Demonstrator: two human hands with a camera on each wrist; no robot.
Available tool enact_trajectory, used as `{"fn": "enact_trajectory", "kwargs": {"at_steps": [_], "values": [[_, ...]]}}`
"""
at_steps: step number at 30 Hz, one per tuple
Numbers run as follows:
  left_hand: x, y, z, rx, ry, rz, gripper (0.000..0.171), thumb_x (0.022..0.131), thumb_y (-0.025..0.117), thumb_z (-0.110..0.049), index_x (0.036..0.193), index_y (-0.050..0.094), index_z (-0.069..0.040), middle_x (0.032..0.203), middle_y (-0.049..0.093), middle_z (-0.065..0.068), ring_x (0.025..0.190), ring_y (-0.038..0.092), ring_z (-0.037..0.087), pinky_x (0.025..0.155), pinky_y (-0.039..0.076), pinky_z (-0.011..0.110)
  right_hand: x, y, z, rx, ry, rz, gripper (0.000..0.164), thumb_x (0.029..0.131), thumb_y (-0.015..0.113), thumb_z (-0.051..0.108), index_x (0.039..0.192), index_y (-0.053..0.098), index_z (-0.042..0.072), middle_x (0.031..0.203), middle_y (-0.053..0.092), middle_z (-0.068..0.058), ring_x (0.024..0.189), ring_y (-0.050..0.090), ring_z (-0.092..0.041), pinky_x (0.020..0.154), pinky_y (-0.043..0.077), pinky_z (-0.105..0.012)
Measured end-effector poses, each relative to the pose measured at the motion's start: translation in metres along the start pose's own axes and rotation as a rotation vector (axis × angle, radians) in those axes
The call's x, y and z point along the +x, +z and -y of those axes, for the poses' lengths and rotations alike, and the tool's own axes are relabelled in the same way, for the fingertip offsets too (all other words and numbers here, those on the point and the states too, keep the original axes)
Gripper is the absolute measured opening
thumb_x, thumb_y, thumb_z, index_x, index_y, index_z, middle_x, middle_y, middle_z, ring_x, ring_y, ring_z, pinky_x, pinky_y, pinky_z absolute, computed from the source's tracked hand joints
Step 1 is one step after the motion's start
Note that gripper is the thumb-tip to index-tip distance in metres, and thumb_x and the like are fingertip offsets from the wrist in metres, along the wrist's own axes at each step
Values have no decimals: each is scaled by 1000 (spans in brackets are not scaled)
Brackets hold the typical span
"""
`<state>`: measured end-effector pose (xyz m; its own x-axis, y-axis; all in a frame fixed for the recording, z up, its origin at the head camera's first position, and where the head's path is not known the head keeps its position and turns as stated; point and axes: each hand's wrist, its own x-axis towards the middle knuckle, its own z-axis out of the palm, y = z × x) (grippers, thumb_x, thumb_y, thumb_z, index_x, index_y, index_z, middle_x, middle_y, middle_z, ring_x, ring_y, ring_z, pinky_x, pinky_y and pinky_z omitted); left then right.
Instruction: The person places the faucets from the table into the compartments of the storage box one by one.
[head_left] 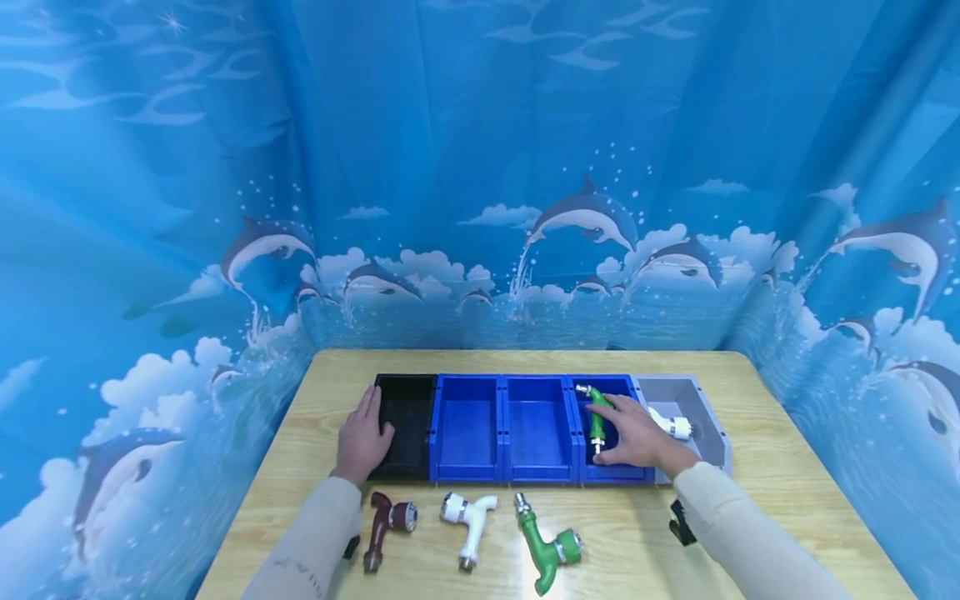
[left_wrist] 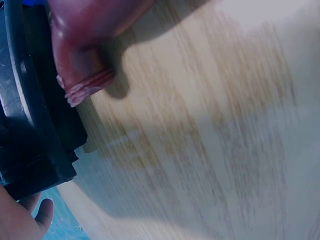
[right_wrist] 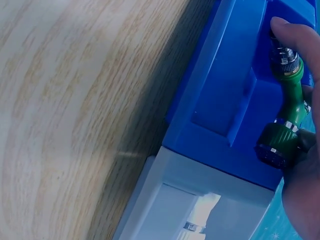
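Green tap [head_left: 597,423] lies pinched within the right hand [head_left: 636,433].

Head view bright, evenly lit; pale glare on the bench [head_left: 622,550], lower centre. Left wrist view washed out top right, brown tap [left_wrist: 85,30] soft, shadowed. Right wrist view bluish; dark shadow beside blue bin [right_wrist: 212,95].

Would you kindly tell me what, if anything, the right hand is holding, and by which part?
The right hand holds a green tap, its thumb at the metal end and fingers against the knob side.
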<state>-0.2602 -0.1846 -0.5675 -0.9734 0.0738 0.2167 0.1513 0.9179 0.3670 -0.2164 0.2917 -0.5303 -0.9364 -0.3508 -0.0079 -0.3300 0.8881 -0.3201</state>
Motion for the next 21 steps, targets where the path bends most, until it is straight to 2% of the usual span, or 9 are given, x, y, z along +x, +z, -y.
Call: {"fn": "enact_trajectory", "kwargs": {"at_steps": [21], "values": [[0,-2,-1,-2,-5,3,72,91,61,-18,152,27,0,156,29,19,120,49,45,96,41,60,7,11,-1,-35,-3,-40,91,67,81,48,143,49,10,146,37,-28,133,32,-50,106,26,-68]]}}
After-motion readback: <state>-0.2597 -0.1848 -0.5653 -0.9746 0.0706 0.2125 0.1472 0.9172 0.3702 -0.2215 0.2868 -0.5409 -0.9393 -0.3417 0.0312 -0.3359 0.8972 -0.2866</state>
